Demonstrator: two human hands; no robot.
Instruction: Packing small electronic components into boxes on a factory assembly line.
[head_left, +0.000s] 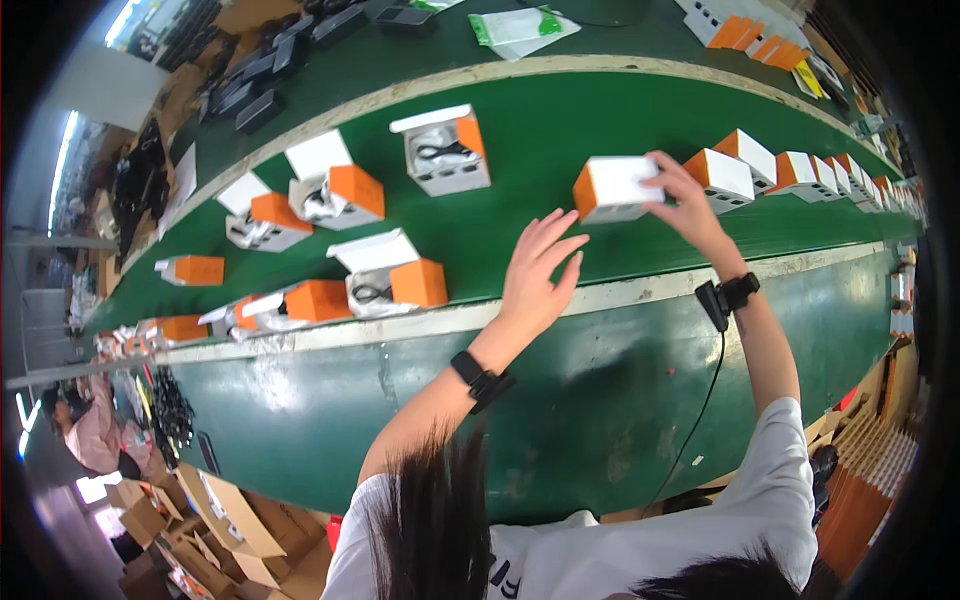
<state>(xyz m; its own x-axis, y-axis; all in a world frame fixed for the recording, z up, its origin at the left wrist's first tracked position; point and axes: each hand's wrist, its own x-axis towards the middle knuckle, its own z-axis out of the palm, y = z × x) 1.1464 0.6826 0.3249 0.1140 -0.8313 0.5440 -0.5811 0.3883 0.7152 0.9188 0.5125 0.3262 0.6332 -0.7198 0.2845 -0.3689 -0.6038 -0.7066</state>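
A closed white-and-orange carton point(612, 187) sits on the green belt in front of me. My right hand point(692, 208) grips its right end, with the thumb low and the fingers on the upper edge. Just left of the carton, my left hand point(540, 278) is open, its fingers spread and apart from the carton. To the left stands an open carton point(448, 178) with a black cable and clear plastic inside. Another open carton point(418, 285), nearer me, also has a coiled black cable in it.
More open cartons point(345, 195) stand farther left along the belt. Closed cartons point(722, 180) line up on the right. A pale ledge point(790, 265) borders the belt. Dark devices point(262, 108) and a plastic packet point(520, 30) lie beyond. A cable point(705, 410) hangs from my right wrist.
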